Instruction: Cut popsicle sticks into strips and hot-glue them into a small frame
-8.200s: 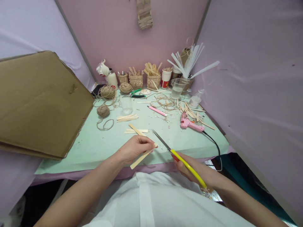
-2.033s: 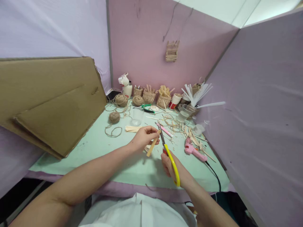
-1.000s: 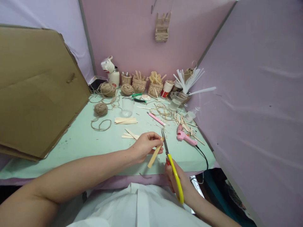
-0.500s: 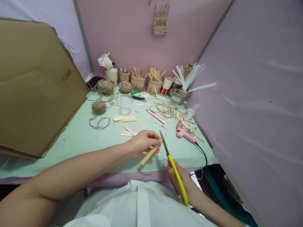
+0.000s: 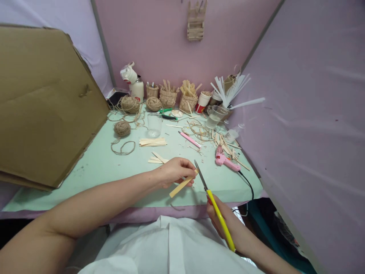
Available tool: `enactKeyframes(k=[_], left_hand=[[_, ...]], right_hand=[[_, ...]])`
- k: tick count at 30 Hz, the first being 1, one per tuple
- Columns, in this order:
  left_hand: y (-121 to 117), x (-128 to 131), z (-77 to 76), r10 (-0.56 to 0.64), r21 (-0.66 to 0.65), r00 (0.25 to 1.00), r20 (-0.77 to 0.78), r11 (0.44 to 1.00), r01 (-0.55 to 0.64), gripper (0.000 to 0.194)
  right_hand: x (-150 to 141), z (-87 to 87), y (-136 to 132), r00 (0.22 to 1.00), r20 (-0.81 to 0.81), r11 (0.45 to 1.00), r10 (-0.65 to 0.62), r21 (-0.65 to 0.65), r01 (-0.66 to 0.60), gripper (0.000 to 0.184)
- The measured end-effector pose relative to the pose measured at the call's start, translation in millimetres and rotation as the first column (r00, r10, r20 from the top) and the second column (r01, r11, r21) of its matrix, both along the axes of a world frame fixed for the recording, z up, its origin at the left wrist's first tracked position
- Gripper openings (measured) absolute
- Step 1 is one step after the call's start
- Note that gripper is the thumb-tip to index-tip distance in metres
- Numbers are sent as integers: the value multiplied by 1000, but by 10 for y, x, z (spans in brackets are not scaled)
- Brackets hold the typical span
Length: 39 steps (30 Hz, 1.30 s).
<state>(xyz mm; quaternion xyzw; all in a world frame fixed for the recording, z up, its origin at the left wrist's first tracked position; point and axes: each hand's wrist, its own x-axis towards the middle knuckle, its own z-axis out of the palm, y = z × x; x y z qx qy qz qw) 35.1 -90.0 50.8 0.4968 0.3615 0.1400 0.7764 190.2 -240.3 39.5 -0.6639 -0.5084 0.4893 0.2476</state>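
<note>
- Pink cloth wall (image 5: 148, 34) rises behind our pale green tabletop (image 5: 99, 163), with a small wooden rack (image 5: 195, 28) hanging on it.
- Our left hand (image 5: 172, 173) pinches a pale wooden strip (image 5: 179, 187) between thumb and fingers near its far end, above the front of the tabletop; its longer part slants down towards us.
- Our right hand (image 5: 228, 216) is wrapped about the yellow handle of the scissors (image 5: 221, 219). Their blades point away from us, right beside the pinched end; we cannot tell whether steel touches wood, nor how wide the blades stand.
- We judge this to be the trimming step, with the short end by our fingertips being worked into shape.
- For another cut, we would need the blades parted around that end, our fingertips clear of the edges and our pinch firm, since such a thin strip could twist or split.
- Beyond our left hand lie a few loose strips (image 5: 155, 160), and past them a neat stack of strips (image 5: 153, 142).
- On our right rests the pink glue gun (image 5: 226, 161), near scattered wood pieces (image 5: 225, 148); a pink slim tool (image 5: 189, 139) lies nearer the middle.
</note>
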Motion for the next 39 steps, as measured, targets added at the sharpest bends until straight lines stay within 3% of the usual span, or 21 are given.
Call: enactKeyframes(k=[11,17,23,28,31,39], left_hand=[[93,-27,-70,-138,-26,990,-17,990,138,24],[104,-26,-84,-208,-17,977,-40,978,207,26],[90,-19,-84,-179,3,983,-27,984,179,26],[88,-13,-100,-181,11,984,-9,983,181,25],[78,-4,-119,-166,18,986,-11,986,166,26],[55,9,-105,-129,11,991,-23,992,130,26]], right_hand=[[93,183,-34,995,23,995,92,-30,-92,40],[158,234,-59,996,12,989,88,-122,-86,36],[182,181,-59,997,36,997,73,-6,-72,38],[220,166,-43,977,-153,979,151,-111,-169,37],[244,153,-46,965,-202,976,170,-100,-193,39],[243,137,-31,973,-109,975,202,-74,-210,37]])
